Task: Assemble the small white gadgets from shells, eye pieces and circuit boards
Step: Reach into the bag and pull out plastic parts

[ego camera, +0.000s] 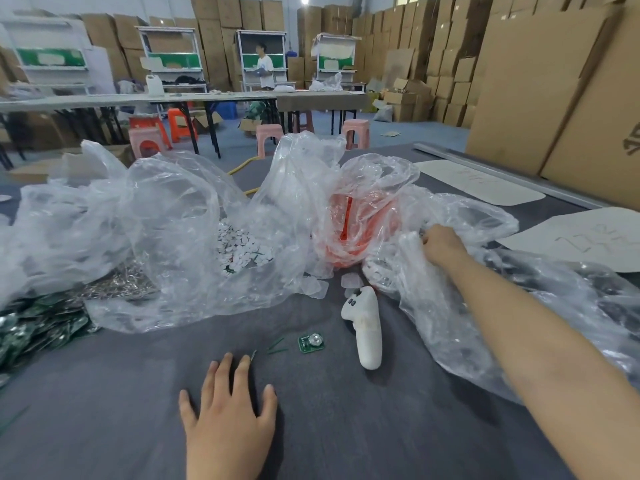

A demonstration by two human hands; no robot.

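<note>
left hand spread flat | right hand in crinkled clear plastic bag, centre right, grip unclear | bag is best steadied

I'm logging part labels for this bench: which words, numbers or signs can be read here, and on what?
Nothing reads clearly enough to quote.
Large white paper sheet at right: grey handwritten strokes, illegible.
Rounded white sheet behind it: faint reddish writing, blurred.
Tall brown cardboard panel: dark printed mark, cut off by the frame edge.
Green shelf panels far back: pale labels, too small.
Small green circuit board: no legible marking.
</note>
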